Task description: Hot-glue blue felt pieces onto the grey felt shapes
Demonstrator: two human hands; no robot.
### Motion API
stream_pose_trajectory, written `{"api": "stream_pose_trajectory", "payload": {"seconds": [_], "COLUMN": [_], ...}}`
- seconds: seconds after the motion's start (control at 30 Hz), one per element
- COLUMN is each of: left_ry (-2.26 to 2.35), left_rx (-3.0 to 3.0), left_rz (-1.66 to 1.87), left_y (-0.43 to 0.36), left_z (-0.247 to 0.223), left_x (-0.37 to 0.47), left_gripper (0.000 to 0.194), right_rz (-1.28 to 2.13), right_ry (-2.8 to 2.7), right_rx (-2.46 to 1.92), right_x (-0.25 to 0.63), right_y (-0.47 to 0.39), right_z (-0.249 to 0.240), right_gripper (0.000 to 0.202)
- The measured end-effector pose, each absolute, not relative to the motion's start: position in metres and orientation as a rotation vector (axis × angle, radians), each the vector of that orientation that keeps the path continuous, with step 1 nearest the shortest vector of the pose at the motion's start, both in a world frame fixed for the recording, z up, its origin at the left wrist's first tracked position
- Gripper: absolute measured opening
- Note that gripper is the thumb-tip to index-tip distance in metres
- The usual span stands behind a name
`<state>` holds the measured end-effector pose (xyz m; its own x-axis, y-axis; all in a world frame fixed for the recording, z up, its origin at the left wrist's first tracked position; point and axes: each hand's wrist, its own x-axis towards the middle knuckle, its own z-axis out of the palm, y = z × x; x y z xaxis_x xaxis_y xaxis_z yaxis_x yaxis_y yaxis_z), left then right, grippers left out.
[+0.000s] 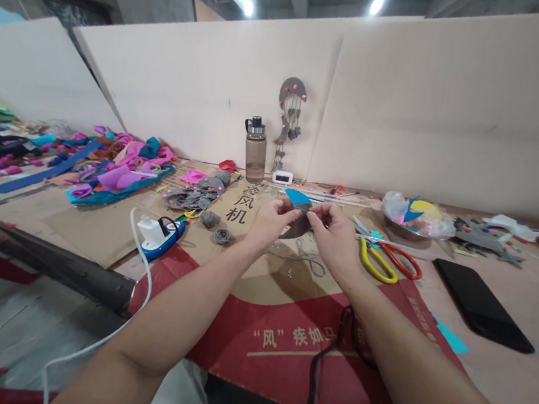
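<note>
Above the middle of the cardboard, my left hand (272, 218) and my right hand (336, 235) are close together. Both pinch a dark grey felt piece (297, 227), the left by its left side and the right by its right. A blue felt piece (298, 198) sticks up behind the fingers at the top of the grey one; whether the two are joined I cannot tell. Thin grey yarn (310, 258) lies loose on the cardboard below. Just right of my right hand are yellow-handled scissors (379, 261) and red-handled scissors (404, 259).
Grey yarn balls (210, 219) and grey felt pieces (185, 197) lie left, near a blue power strip (165, 242) with a white cable. A bottle (255, 155) and small clock (282, 177) stand behind. Rightward are a phone (482, 304) and a bowl of scraps (407, 229).
</note>
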<state>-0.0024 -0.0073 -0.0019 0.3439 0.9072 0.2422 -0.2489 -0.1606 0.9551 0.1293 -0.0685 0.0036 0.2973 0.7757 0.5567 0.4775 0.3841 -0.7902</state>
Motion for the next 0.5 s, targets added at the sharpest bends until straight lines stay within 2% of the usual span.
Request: {"api": "stream_pose_trajectory", "payload": {"seconds": [0.27, 0.5], "left_ry": [0.641, 0.608], "left_rx": [1.290, 1.393], "left_rz": [1.198, 1.253], "left_y": [-0.0089, -0.0087], "left_z": [0.0010, 0.0000], "left_x": [-0.0031, -0.0020], "left_gripper": [0.015, 0.015], "right_rz": [0.339, 0.321], "right_ry": [-1.269, -1.337], "right_rx": [-1.215, -1.283], "right_x": [0.1341, 0.1351], "right_y": [-0.0602, -0.0623], "right_z": [-0.0045, -0.0025], "right_gripper": [0.026, 0.018]}}
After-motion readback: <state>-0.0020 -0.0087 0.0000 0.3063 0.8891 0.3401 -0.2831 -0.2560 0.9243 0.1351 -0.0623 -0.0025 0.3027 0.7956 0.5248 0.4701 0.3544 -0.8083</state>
